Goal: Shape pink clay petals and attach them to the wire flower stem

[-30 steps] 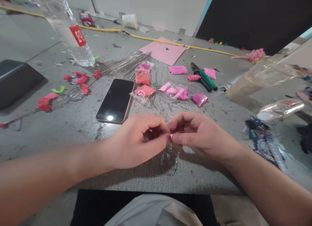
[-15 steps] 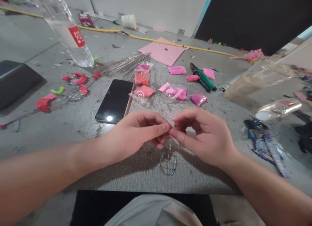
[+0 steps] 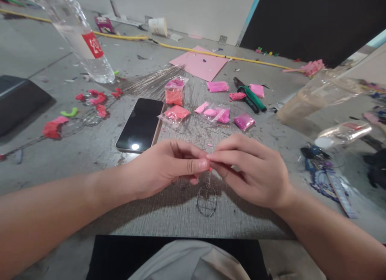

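Observation:
My left hand (image 3: 164, 169) and my right hand (image 3: 251, 171) meet fingertip to fingertip over the near part of the grey table (image 3: 90, 159). Between the pinched fingers sits a tiny pink piece (image 3: 210, 169), mostly hidden. A thin wire loop (image 3: 206, 201) hangs from the pinch and rests on the table just below the hands. Both hands pinch the same wire-and-pink piece.
A dark phone (image 3: 140, 125) lies beyond my left hand. Small bags of pink and red material (image 3: 215, 114) and green-handled pliers (image 3: 251, 99) lie farther back. A water bottle (image 3: 81, 36), red scraps (image 3: 52, 127), a pink sheet (image 3: 199, 63) and a plastic cup (image 3: 316, 97) surround them.
Both hands have shifted slightly away from me and re-pinched; the right fingers now lie flatter over the left thumb. The wire loop has come more into view below them.

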Available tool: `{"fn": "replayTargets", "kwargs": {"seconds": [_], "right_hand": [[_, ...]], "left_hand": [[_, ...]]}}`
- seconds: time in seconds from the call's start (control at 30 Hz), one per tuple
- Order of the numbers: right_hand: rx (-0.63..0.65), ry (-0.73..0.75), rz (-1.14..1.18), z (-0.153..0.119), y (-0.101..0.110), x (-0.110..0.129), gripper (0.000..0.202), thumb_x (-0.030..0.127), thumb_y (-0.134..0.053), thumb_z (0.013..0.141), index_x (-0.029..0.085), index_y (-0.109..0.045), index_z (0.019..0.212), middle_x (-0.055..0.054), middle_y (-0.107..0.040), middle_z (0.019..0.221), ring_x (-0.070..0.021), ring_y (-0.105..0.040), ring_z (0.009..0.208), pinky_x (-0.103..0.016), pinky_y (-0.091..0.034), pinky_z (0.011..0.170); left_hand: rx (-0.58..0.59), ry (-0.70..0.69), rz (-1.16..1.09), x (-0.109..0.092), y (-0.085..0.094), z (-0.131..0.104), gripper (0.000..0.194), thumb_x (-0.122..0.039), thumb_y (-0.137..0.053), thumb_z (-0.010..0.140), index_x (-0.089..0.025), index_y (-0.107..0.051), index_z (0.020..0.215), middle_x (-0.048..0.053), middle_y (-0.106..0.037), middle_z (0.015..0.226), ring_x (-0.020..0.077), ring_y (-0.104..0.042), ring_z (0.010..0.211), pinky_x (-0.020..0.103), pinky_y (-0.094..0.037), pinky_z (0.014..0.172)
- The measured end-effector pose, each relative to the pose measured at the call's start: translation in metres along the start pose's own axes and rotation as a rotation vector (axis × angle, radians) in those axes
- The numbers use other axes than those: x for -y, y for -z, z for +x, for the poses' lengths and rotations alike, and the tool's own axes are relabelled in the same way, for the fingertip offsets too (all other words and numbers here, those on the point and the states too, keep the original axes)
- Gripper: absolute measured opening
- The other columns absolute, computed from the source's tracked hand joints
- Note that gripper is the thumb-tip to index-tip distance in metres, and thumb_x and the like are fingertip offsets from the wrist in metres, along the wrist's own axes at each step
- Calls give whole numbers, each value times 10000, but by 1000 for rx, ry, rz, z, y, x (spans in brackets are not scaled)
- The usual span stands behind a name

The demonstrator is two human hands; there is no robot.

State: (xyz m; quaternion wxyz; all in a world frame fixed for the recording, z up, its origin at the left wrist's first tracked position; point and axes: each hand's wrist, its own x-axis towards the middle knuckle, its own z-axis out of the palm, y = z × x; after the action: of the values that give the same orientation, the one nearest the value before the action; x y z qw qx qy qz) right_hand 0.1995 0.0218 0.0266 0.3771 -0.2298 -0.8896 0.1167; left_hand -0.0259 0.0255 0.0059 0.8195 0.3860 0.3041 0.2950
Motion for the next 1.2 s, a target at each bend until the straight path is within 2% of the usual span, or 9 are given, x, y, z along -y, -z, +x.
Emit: {"fn": "replayTargets", "kwargs": {"seconds": [0.13,0.27,0.4,0.53,0.6,0.77,0.93,1.07,1.2], "right_hand": [[-42,-165,55,4,-1,4,107,98,-661,922,198,-680,955,-40,-692,880,-126,-634,724,-248,-558,604],[-15,-269,197,5,-2,9,123,87,-683,875,203,-644,878,-20,-680,841,-112,-624,702,-221,-531,549],[14,-248,220,4,-2,12,96,146,-702,911,213,-640,880,-19,-736,849,-114,-661,708,-215,-540,543],[-69,-264,220,3,-3,13,107,115,-698,926,213,-700,969,-34,-795,949,-139,-739,815,-244,-595,641],[-99,-274,240,3,-3,11,141,78,-708,910,212,-734,946,-36,-804,973,-146,-753,850,-260,-609,693],[-87,-303,275,3,-4,10,107,131,-803,868,212,-737,842,-7,-784,821,-135,-720,715,-256,-571,621],[-71,-283,202,3,-7,10,100,270,-760,943,219,-708,874,0,-738,791,-126,-659,692,-261,-538,627],[-63,-213,217,4,-8,8,51,232,-737,959,222,-714,915,-8,-717,818,-134,-661,766,-271,-560,697],[-40,-171,224,3,-10,6,25,205,-759,937,204,-734,942,-24,-706,881,-118,-663,771,-247,-565,681]], "left_hand": [[-25,10,35,-2,1,3,365,-494,-719,935,-142,-791,868,34,-679,802,119,-626,737,230,-560,669],[-65,43,157,-3,-2,4,341,-444,-701,944,-145,-757,788,28,-651,756,131,-598,710,255,-555,673],[-66,64,252,-3,-4,3,246,-376,-703,918,-158,-756,818,22,-655,763,138,-607,716,271,-560,697],[-83,75,285,-2,-3,3,206,-335,-703,904,-169,-732,786,3,-637,730,126,-609,680,256,-542,685],[-90,81,287,-2,-2,3,225,-350,-706,906,-171,-718,771,2,-642,731,127,-617,677,257,-535,685],[-79,90,279,-2,0,2,245,-398,-702,928,-169,-746,851,16,-670,788,137,-641,724,273,-541,726],[-42,72,276,-6,-4,1,267,-394,-691,934,-163,-742,810,11,-642,763,140,-624,717,278,-563,715],[47,100,349,-8,-6,0,271,-353,-674,950,-154,-720,774,9,-645,734,141,-643,707,260,-550,702],[89,103,360,-9,-6,-1,268,-333,-641,972,-160,-705,778,2,-657,739,135,-650,721,254,-553,717]]}}
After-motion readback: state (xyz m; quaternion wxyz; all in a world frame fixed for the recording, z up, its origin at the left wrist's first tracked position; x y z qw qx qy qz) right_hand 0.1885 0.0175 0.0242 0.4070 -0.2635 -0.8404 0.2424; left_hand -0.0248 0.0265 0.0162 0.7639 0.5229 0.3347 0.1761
